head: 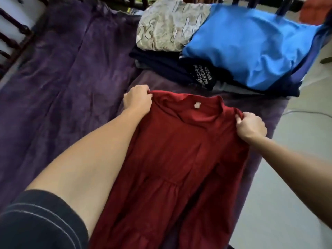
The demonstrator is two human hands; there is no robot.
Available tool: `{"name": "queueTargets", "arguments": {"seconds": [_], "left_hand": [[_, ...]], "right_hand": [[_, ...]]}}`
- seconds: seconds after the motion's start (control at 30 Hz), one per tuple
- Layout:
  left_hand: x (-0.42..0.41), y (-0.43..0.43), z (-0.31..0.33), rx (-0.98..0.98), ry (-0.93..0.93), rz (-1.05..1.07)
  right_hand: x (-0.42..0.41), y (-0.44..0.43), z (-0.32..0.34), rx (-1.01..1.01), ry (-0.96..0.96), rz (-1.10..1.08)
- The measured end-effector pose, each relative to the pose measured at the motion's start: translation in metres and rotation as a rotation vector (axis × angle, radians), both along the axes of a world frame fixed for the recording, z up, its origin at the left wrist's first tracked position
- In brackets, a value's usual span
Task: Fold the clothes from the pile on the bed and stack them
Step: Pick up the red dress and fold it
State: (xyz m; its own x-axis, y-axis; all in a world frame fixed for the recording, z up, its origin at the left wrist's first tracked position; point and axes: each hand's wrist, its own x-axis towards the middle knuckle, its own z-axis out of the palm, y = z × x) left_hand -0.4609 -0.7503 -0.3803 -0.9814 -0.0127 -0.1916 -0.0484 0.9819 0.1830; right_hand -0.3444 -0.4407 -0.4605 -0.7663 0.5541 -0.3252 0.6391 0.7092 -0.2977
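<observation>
While each hand pinched a shoulder, the red dress point(179, 150) lay lengthwise on the bed's purple sheet point(62, 78), neck end away from the person, skirt toward them. Left hand point(137, 99) had fingers curled round the left shoulder corner; right hand point(250, 125) gripped a bunch of cloth at the right shoulder. Holding both corners taut prob. served to pull the body flat & square before any fold. Beyond the neckline, apart from it, sat the other clothes: blue garment point(251, 51) over dark garments point(161, 65), w/ a cream patterned piece point(167, 27) behind. Fold itself not yet begun, I'd judge.
</observation>
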Motion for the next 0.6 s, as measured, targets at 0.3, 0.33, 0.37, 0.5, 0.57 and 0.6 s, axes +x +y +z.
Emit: {"name": "queueTargets", "arguments": {"seconds": [0.3, 0.33, 0.37, 0.5, 0.57, 0.6], "left_hand": [[0.104, -0.090, -0.023, -0.008, -0.195, 0.175], [0.129, -0.109, -0.022, -0.007, -0.232, 0.212], [0.155, -0.129, -0.020, -0.006, -0.273, 0.257], [0.270, -0.202, -0.005, -0.010, -0.416, 0.510], [0.328, -0.231, 0.004, -0.025, -0.447, 0.627], [0.356, -0.244, 0.008, -0.032, -0.458, 0.676]], "right_hand": [[0.027, -0.044, -0.006, 0.175, 0.032, 0.359], [0.033, -0.059, 0.002, 0.171, 0.057, 0.415], [0.039, -0.075, 0.009, 0.163, 0.069, 0.481], [0.074, -0.149, 0.032, 0.082, 0.066, 0.815], [0.099, -0.184, 0.035, 0.071, -0.012, 0.969], [0.113, -0.201, 0.034, 0.070, -0.067, 1.035]]}}
